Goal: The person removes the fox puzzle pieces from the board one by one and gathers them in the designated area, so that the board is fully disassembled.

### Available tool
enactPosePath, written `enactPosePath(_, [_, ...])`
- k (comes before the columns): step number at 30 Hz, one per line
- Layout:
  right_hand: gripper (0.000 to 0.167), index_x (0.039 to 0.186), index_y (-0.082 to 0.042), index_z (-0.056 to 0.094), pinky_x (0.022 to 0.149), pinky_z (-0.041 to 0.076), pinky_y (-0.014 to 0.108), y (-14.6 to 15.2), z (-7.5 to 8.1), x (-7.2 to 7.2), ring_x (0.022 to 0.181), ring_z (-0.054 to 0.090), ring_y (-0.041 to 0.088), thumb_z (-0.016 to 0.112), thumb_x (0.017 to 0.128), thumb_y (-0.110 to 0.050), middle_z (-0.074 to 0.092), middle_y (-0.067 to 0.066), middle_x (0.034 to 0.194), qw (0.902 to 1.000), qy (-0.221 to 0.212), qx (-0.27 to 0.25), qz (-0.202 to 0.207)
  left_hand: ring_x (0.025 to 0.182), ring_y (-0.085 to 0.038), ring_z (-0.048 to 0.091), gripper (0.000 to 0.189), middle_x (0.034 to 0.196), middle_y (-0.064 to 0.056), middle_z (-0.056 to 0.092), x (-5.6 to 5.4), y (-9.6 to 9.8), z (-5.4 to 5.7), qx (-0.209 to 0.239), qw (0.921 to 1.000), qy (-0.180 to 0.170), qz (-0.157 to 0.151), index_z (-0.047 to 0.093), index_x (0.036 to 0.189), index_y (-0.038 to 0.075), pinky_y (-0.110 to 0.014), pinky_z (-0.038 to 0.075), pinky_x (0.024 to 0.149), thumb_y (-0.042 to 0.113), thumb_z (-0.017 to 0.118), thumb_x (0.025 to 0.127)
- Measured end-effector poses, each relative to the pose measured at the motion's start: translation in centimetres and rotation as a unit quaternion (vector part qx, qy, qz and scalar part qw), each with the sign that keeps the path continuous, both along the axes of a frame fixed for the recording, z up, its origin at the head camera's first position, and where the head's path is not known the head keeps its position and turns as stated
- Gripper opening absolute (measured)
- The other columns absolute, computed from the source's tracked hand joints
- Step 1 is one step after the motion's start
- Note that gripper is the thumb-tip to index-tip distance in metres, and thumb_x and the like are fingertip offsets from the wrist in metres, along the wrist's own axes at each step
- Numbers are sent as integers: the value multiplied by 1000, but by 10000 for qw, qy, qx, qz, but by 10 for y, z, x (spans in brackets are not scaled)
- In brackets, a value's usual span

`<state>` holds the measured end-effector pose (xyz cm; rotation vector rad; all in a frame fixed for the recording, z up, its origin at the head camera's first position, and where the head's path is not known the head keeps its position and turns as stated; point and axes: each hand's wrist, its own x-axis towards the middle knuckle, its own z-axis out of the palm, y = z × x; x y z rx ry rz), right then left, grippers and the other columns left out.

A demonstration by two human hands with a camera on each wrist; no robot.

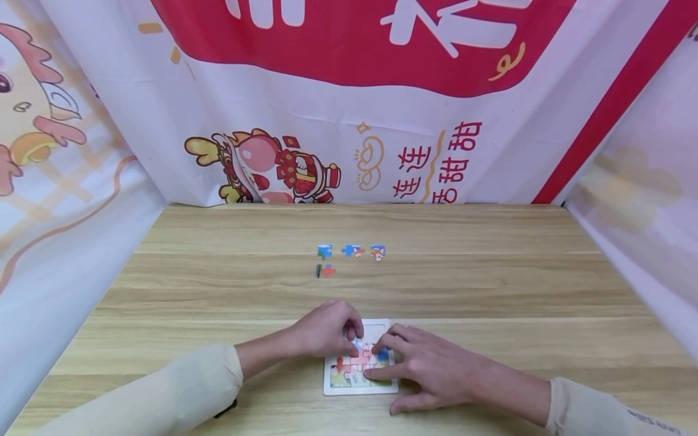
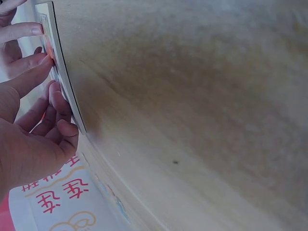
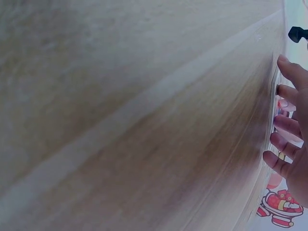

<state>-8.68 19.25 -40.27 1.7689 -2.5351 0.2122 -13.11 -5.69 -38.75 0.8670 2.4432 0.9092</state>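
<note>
A white-framed jigsaw puzzle board (image 1: 360, 391) lies flat on the table, its lower part filled with joined pieces and its upper part bare white. My left hand (image 1: 329, 329) reaches over the board's left side. Its thumb and index finger pinch a blue-and-white puzzle piece (image 1: 357, 346) by the pink middle piece (image 1: 360, 358). In the left wrist view the thumb of my left hand (image 2: 31, 130) touches the board's surface. My right hand (image 1: 431, 368) rests with spread fingers over the board's right side, fingertips on the pieces. The right wrist view shows this right hand (image 3: 296, 125) along the board's edge.
Beyond the board lie loose puzzle pieces: a blue-green one (image 1: 325, 250), a blue one with an orange tab (image 1: 352, 250), one with an animal face (image 1: 378, 251) and a red-and-dark one (image 1: 327, 270). Printed cloth (image 1: 327, 103) encloses the wooden table (image 1: 218, 290) at back and sides.
</note>
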Motion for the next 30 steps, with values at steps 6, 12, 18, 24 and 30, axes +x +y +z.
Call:
enactPosePath(6, [54,141,-32,65,99,49,34,0,0,0,117,47,15,54,100,-65,56,0,135,10000,-17,-44,4,69,-7,53,17,71,7,59,-1,1,0,20,10000,21,3,74,84,8,-23,47,68,3,89,78])
enactPosePath(12, [54,141,-32,65,99,49,33,0,-1,0,116,46,15,54,99,-65,56,0,134,10000,-45,-59,-1,68,-7,54,19,71,6,60,0,1,0,63,10000,0,10,73,84,8,-23,47,68,3,90,76])
enactPosePath(18, [54,141,-32,65,98,49,33,0,-2,0,116,46,15,55,99,-65,55,0,134,9999,-51,-92,-2,67,-8,54,20,71,4,61,-2,1,1,192,9997,-149,9,73,83,7,-22,47,66,0,90,75])
enactPosePath(24, [55,141,-32,65,97,50,33,1,-2,0,115,46,15,55,99,-65,55,0,134,9999,33,-117,-1,69,-9,56,21,75,1,64,-4,-1,2,408,9984,-395,19,72,83,5,-21,49,64,-4,88,74])
enactPosePath(30, [54,142,-32,64,99,49,34,1,-2,0,117,46,16,55,99,-64,55,1,135,9999,49,-136,19,70,-8,58,18,77,1,66,-8,-3,0,613,9965,-562,-84,71,84,4,-20,50,65,-5,86,77])
